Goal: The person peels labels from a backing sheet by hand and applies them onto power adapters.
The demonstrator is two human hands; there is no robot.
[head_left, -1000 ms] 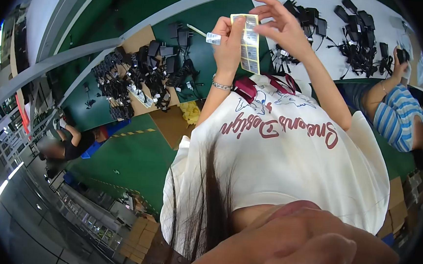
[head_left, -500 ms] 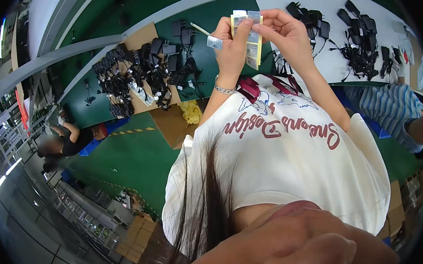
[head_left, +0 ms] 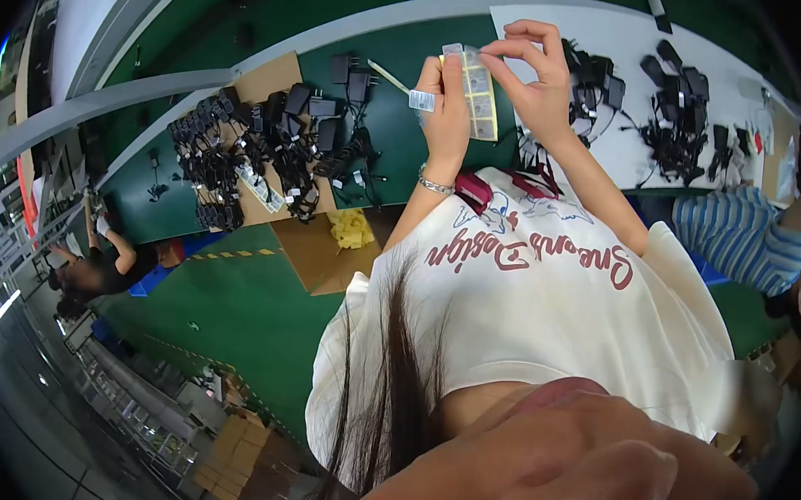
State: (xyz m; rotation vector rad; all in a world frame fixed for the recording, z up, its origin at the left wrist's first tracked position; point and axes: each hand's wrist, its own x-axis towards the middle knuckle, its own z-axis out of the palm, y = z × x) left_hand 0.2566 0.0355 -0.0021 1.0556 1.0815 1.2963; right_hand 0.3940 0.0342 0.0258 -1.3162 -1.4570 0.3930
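My left hand (head_left: 444, 114) is closed on a sheet of labels (head_left: 481, 107), printed silver-grey rectangles on a yellowish backing, with the thumb lying over its left part. A slim pale stick, perhaps a pen (head_left: 387, 74), sticks out from the same hand to the left. One small printed label (head_left: 421, 100) sits at the side of that hand, by the stick's end. At the sheet's upper right corner, thumb and forefinger of my right hand (head_left: 540, 83) pinch the edge of a clear label. The other right fingers are curled above.
Black power adapters with cables (head_left: 231, 150) lie heaped on cardboard to the left, and more adapters (head_left: 679, 112) on the white surface to the right. Below the table edge stands a cardboard box (head_left: 311, 260) with yellow material. A co-worker (head_left: 107, 267) is far left; a striped-clothed person (head_left: 732, 227) sits right.
My right hand has shifted slightly away to the right from my left thumb and now pinches at the sheet's top corner. Both hands and the sheet sit slightly lower in view.
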